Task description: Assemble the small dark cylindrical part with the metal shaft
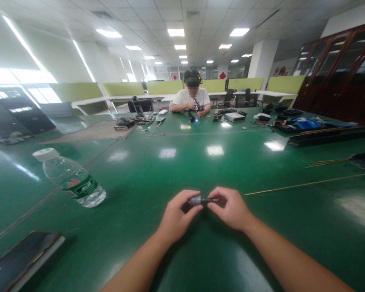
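Observation:
Both my hands meet over the green table [182,162] near its front edge. Between them is a small dark cylindrical object with a silver end [200,200], held level just above the tabletop. My left hand [178,215] pinches the silver end with thumb and fingers. My right hand [231,209] is closed round the dark end. The object is too small to name more closely.
A clear water bottle [71,178] with a green label lies tilted at the left. A dark phone [24,259] rests at the front left corner. Thin wooden sticks [304,184] lie at the right. Across the table a seated person [191,99] handles small parts among tools and boxes [234,117].

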`<state>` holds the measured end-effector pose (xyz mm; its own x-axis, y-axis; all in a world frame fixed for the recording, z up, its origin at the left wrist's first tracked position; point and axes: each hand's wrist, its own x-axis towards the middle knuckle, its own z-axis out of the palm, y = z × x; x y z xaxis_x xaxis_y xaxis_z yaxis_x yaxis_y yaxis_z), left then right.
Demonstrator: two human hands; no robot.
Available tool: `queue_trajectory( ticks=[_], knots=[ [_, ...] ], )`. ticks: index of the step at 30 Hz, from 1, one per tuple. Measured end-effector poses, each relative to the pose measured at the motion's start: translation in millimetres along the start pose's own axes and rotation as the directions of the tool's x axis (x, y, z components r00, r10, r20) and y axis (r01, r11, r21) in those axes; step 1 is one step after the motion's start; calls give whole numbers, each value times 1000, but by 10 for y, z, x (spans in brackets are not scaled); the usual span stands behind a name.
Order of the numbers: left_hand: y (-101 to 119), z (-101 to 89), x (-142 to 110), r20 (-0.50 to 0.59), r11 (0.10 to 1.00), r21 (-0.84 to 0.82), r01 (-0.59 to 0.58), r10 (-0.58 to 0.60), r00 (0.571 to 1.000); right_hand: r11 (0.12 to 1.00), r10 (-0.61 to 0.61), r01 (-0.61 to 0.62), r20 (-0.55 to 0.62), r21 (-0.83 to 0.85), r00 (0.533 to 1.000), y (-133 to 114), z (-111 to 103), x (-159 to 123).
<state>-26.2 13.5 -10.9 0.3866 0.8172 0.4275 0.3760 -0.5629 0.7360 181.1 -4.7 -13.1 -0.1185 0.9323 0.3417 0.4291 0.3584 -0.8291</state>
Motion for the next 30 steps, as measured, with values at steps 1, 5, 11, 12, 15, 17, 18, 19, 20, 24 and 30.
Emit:
queue_trajectory(
  ticks=[1, 5, 11, 12, 15, 17, 18, 19, 20, 24, 30],
  knots=[
    [-2, -4, 0, -1, 1000, 3, 2, -2, 1000, 1000, -1, 1, -5, 0, 1000, -1, -1, 1],
    [3, -16, 2, -2, 1000, 6, 7, -7, 1000, 1000, 2, -2, -6, 3, 1000, -11, -2, 3],
    [0, -21, 4, -19, 1000, 13, 0, 0, 1000, 1000, 9, -9, 2, 7, 1000, 1, 8, 8],
    [-4, -23, 4, -19, 1000, 19, -1, 1, 1000, 1000, 13, -13, 1, 8, 1000, 6, 10, 10],
    [-18, -35, 13, -22, 999, 39, 2, -2, 1000, 1000, 17, -17, -4, 8, 1000, 19, 11, 19],
    [-22, -43, 23, -23, 998, 56, 11, -9, 1000, 1000, 19, -19, -15, 14, 1000, 28, 6, 29],
    [-21, -47, 28, -22, 998, 66, 16, -14, 1000, 1000, 23, -22, -22, 18, 999, 33, 2, 35],
    [-19, -52, 33, -22, 997, 76, 18, -17, 1000, 999, 28, -28, -30, 23, 999, 40, -4, 41],
    [-16, -56, 37, -25, 996, 86, 20, -18, 1000, 999, 36, -35, -37, 30, 999, 50, -10, 48],
    [-10, -86, 46, -65, 991, 131, 33, -24, 998, 994, 69, -63, -65, 88, 995, 112, -37, 74],
    [-48, -123, 75, -188, 965, -48, 257, -262, 947, 987, 113, -101, -93, 122, 989, 199, -45, 101]
  ],
)
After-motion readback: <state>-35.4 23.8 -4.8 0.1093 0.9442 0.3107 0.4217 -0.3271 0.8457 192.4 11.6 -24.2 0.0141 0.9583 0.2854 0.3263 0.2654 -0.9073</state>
